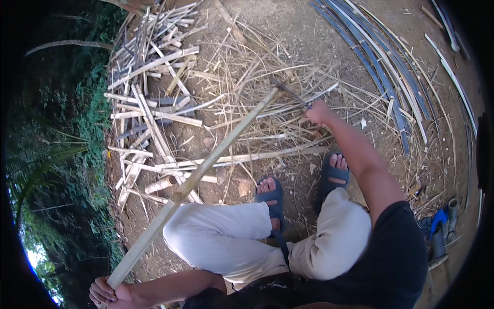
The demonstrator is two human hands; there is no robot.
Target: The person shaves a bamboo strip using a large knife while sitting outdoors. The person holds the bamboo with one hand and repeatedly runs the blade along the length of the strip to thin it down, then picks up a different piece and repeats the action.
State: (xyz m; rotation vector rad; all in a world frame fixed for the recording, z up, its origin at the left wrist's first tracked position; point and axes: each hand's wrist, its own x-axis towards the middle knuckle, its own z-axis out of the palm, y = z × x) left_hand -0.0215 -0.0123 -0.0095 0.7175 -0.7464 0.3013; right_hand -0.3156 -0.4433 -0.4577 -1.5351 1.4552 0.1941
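Note:
A long split bamboo strip (147,240) runs slantwise from the lower left up to the middle of the view, passing over my left knee. My left hand (109,292) is closed around its near end. Out in front, my right hand (319,113) grips a dark-bladed knife (292,93). The blade lies across the strip's far tip and seems to touch it, though the exact contact is too small to make out. Beneath the blade spreads a litter of thin bamboo shavings (257,110).
Cut bamboo pieces (154,110) are heaped at the left, beside green plants (87,139). Long dark and pale bamboo strips (381,67) lie at the far right. My sandalled feet (269,198) are on the dirt ground. A blue object (439,220) stands at the right.

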